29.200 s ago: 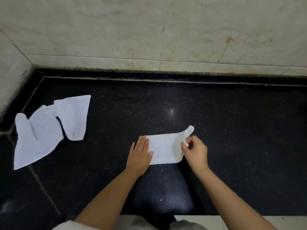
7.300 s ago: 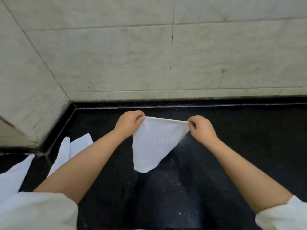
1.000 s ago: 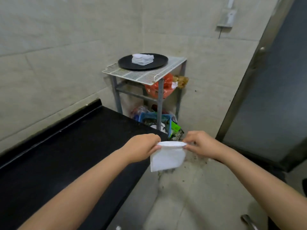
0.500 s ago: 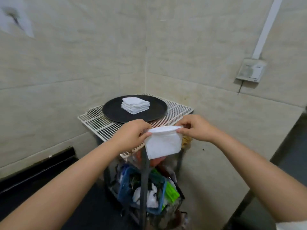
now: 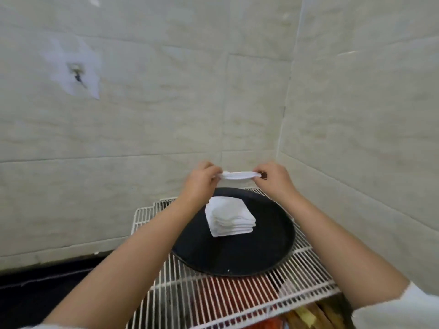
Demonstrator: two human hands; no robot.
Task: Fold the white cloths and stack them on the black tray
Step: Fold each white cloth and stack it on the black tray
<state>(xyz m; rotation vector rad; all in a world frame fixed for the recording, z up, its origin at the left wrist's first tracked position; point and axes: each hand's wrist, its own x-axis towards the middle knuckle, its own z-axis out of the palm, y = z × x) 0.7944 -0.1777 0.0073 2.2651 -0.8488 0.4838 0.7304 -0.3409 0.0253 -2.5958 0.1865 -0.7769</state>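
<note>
While the folded white cloth (image 5: 237, 175) hung stretched between both hands above the far rim of the black tray (image 5: 237, 257), the main risk was the fold coming loose on the way down. It was pinched only at its two ends, so if either pinch let go early the loose layers would likely drop open. The drop point mattered too. The stack of folded cloths (image 5: 229, 219) sat toward the far-left part of the tray, not centred, and the held cloth was up and beyond it, apart from it, so it needed to come back toward the person before release. Set down off-square, it could overhang or nudge the top layers askew; the pile already looked slightly fanned at its near edge.

Left hand (image 5: 202, 184) was closed, thumb and fingertips pinched on the cloth's left end. Right hand (image 5: 273, 179) was closed likewise, pinching the right end, remaining fingers curled in. Neither hand touched the tray or the stack. Left forearm crossed over the tray's left rim and hid part of it.

Tray rested on a white wire rack (image 5: 213, 295) in the corner of a tiled wall (image 5: 166, 103). Reddish items showed through the wires below, too blurred to identify.
</note>
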